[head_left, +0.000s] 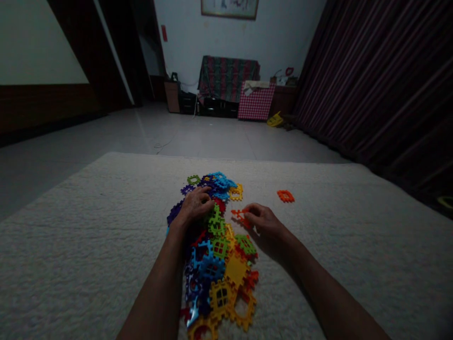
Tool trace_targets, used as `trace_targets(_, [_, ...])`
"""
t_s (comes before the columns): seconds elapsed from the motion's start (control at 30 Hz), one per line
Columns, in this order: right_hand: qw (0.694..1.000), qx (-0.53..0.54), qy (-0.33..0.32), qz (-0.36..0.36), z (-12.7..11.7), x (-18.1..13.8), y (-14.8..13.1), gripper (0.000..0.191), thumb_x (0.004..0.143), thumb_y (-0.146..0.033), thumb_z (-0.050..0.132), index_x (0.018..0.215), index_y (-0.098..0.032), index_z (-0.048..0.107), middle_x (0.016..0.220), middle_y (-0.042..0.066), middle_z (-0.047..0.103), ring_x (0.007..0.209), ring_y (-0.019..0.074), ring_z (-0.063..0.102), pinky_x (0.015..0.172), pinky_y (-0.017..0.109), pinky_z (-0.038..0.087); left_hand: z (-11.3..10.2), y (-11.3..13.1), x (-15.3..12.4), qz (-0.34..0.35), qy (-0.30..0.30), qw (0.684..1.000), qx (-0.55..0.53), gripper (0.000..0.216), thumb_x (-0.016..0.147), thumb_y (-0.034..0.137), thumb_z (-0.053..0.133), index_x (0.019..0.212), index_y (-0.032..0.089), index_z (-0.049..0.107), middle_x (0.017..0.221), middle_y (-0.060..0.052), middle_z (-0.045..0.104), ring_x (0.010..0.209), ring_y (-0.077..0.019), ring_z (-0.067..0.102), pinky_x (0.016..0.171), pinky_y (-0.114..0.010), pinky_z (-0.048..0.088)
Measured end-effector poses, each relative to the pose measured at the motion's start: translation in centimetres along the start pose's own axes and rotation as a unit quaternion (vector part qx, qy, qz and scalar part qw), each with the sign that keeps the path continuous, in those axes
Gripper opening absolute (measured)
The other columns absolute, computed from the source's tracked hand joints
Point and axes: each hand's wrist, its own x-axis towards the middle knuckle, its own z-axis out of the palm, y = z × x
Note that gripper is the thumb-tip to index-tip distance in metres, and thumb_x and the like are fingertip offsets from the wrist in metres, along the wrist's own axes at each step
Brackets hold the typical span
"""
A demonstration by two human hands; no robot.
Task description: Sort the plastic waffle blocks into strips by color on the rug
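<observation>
A long heap of plastic interlocking building pieces (235, 270) in yellow, green, blue, purple and red lies in front of me. My left hand (197, 204) rests on the far part of this heap, fingers bent; whether it grips a piece is hidden. Beside the heap, my right hand (261, 218) pinches an orange interlocking piece (239, 216) just above the carpet. Farther right lies a separate orange frame-shaped piece (285, 196). A yellow window piece (236, 192) and a green one (193, 179) sit at the heap's far end.
The pieces lie on a pale carpet (106, 212) with grey floor tiles (226, 139) beyond it. Against the far wall stand a cloth-covered item (228, 78) and a red checked cloth (256, 101). Dark curtains (382, 85) hang on the right.
</observation>
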Motion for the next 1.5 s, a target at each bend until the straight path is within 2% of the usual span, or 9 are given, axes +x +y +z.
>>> trace_targets(0.13, [0.981,-0.16,0.113,0.004,-4.9,2.1,1.5,0.016,0.077,-0.034,0.055,0.079,-0.022,0.066,0.072,0.003,0.063,0.066,0.0178,0.058,0.062,0.03,0.045,0.1,-0.1,0.0,0.003,0.002,1.0,-0.001,0.022,0.078,0.027,0.053,0.063,0.022,0.069,0.138,-0.005,0.062,0.13,-0.0245,0.054,0.113,-0.041,0.039])
trace_targets(0.33, [0.887,-0.329,0.322,-0.024,-9.9,2.4,3.0,0.028,0.077,-0.031,0.054,0.1,-0.021,0.066,0.1,0.015,0.061,0.095,0.0314,0.057,0.086,0.05,0.045,-0.2,0.2,0.0,-0.001,-0.004,1.0,0.001,0.023,0.079,0.029,0.054,0.064,0.023,0.069,0.138,-0.004,0.062,0.13,-0.0248,0.054,0.115,-0.042,0.036])
trace_targets(0.43, [0.904,-0.322,0.271,-0.072,-7.9,2.0,2.1,0.031,0.079,-0.028,0.053,0.106,-0.019,0.065,0.104,0.015,0.062,0.096,0.0292,0.058,0.089,0.047,0.046,-0.3,0.3,0.0,-0.001,-0.007,1.0,0.003,0.023,0.08,0.03,0.054,0.065,0.022,0.07,0.137,-0.004,0.062,0.13,-0.0264,0.054,0.114,-0.043,0.038])
trace_targets(0.57, [0.959,-0.232,0.084,-0.138,-2.2,0.8,0.8,0.025,0.084,-0.026,0.052,0.104,-0.02,0.065,0.103,0.01,0.065,0.087,0.0209,0.061,0.075,0.033,0.051,-0.3,0.1,-0.2,0.015,0.002,1.0,0.0,0.021,0.081,0.029,0.055,0.077,0.021,0.074,0.134,-0.007,0.064,0.129,-0.0256,0.054,0.112,-0.04,0.041])
trace_targets(0.67, [0.95,-0.233,0.018,-0.206,0.5,0.0,0.8,0.019,0.084,-0.019,0.052,0.096,-0.019,0.067,0.098,0.008,0.067,0.089,0.0202,0.061,0.082,0.034,0.049,-0.4,0.4,-0.3,0.036,0.028,0.999,0.0,0.02,0.083,0.028,0.056,0.088,0.023,0.075,0.125,-0.005,0.069,0.122,-0.0227,0.059,0.107,-0.036,0.045])
trace_targets(0.87, [0.954,-0.22,0.054,-0.195,0.5,0.4,1.8,0.017,0.085,-0.016,0.051,0.085,-0.019,0.068,0.087,0.007,0.069,0.084,0.0192,0.063,0.08,0.032,0.049,-0.6,4.8,-1.4,0.098,0.035,0.993,0.064,0.019,0.088,0.023,0.055,0.092,0.021,0.074,0.124,-0.008,0.068,0.118,-0.0237,0.06,0.105,-0.044,0.042])
trace_targets(1.07, [0.969,-0.184,0.079,-0.147,0.7,-0.2,1.1,0.02,0.081,-0.018,0.05,0.081,-0.019,0.07,0.085,0.007,0.07,0.08,0.0184,0.064,0.08,0.032,0.05,0.2,9.3,-6.6,0.197,-0.121,0.97,0.073,0.044,0.085,0.05,0.064,0.123,0.027,0.063,0.139,-0.009,0.057,0.132,-0.0306,0.048,0.11,-0.052,0.035])
trace_targets(1.23, [0.986,-0.101,0.094,-0.091,0.7,-3.4,0.1,0.022,0.081,-0.022,0.05,0.087,-0.019,0.071,0.092,0.006,0.071,0.085,0.0182,0.066,0.08,0.031,0.052,0.3,10.0,-10.3,0.161,-0.179,0.966,0.092,0.068,0.08,0.061,0.066,0.137,0.027,0.052,0.144,-0.012,0.05,0.137,-0.036,0.04,0.111,-0.056,0.034])
trace_targets(1.5, [0.988,-0.073,0.085,-0.107,1.3,-8.5,-0.5,0.026,0.083,-0.02,0.045,0.089,-0.02,0.07,0.097,0.007,0.071,0.093,0.0198,0.066,0.087,0.034,0.052,1.1,9.5,-11.8,0.113,-0.201,0.968,0.102,0.093,0.069,0.064,0.073,0.149,0.034,0.036,0.158,-0.012,0.035,0.145,-0.0398,0.027,0.112,-0.063,0.028])
